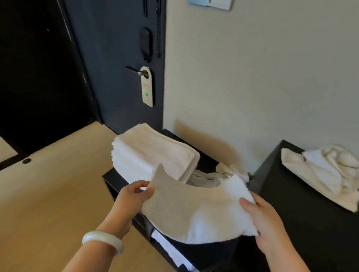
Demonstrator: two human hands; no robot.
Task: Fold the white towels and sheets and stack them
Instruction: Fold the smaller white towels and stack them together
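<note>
Mid-fold, by the look of it: a white towel [196, 209] held in the air between both hands, sagging in the middle, over the near edge of a low dark tabletop [109, 178]. Left hand [133, 196] closed on the towel's left edge, thumb on top, fingers curled beneath, wrist ringed by a pale bangle [103, 241]. Right hand [263, 221] clamped on the right end, thumb pressed flat on the cloth, fingers hidden under it. Both forearms reaching forward and slightly inward, palms turned toward each other. Just behind, a stack of folded towels [152, 153]; beyond it, crumpled linen [233, 171]; more unfolded linen heaped on a taller dark cabinet [308, 229] to the right. Next move likely calls for bringing the two ends together, squaring the edges, then setting the piece flat on the stack.
</note>
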